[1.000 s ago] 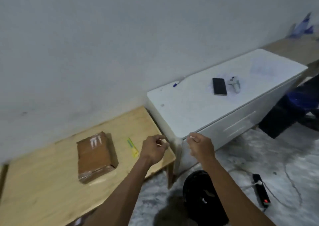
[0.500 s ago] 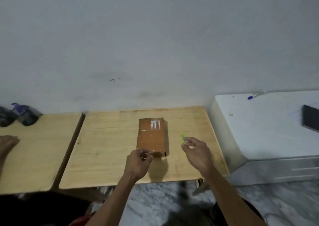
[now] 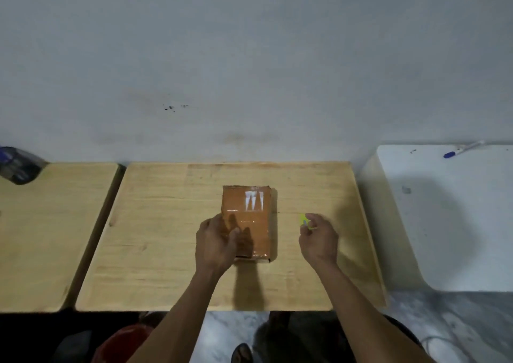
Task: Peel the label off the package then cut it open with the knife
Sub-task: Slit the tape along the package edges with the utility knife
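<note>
A pale grey wall (image 3: 249, 57) fills the upper half of the view. Against it stands a light wooden table (image 3: 166, 237), with a second wooden table (image 3: 50, 224) just beside it on the left and a white cabinet (image 3: 449, 218) on the right, a blue-capped pen (image 3: 460, 150) lying near its back edge. Marbled floor (image 3: 444, 321) shows below.

The brown taped package (image 3: 249, 221) lies flat at the middle of the table. The left hand (image 3: 215, 244) rests on its near left part, fingers loosely curled over the edge, not clenched. The right hand (image 3: 319, 239) is to the package's right, apart from it, fingertips pinched at the yellow-green knife (image 3: 303, 219), which is mostly hidden beneath them; whether it is lifted cannot be told. No label can be made out for certain. A dark object (image 3: 16, 164) at the far left is cut off and blurred.
</note>
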